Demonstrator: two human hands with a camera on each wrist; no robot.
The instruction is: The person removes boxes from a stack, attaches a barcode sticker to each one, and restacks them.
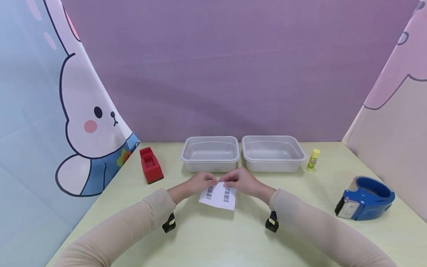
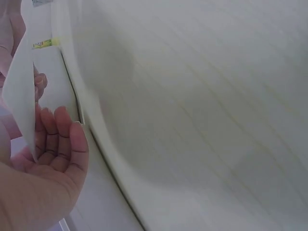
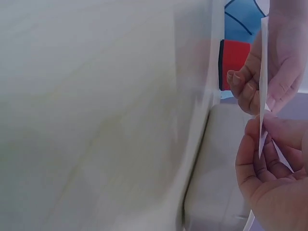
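A small white sheet of paper [image 1: 217, 200] printed with two columns of barcodes is held up in front of two plastic tubs. At its top edge, my left hand [image 1: 201, 181] pinches the left side. My right hand [image 1: 242, 181] pinches the same edge just to the right, with the fingertips of both hands close together. In the left wrist view the paper [image 2: 20, 91] slants past the curled fingers of the left hand [image 2: 57, 149]. From the right wrist, the paper [image 3: 263, 72] appears almost edge-on between thumb and fingers of the right hand [image 3: 272, 168].
Behind the hands stand a left translucent tub [image 1: 210, 166] and a right translucent tub [image 1: 275, 167], side by side. A red plastic holder [image 1: 152, 171] lies to the left. On the right are a yellow glue stick [image 1: 313, 160] and a blue tape dispenser [image 1: 370, 205].
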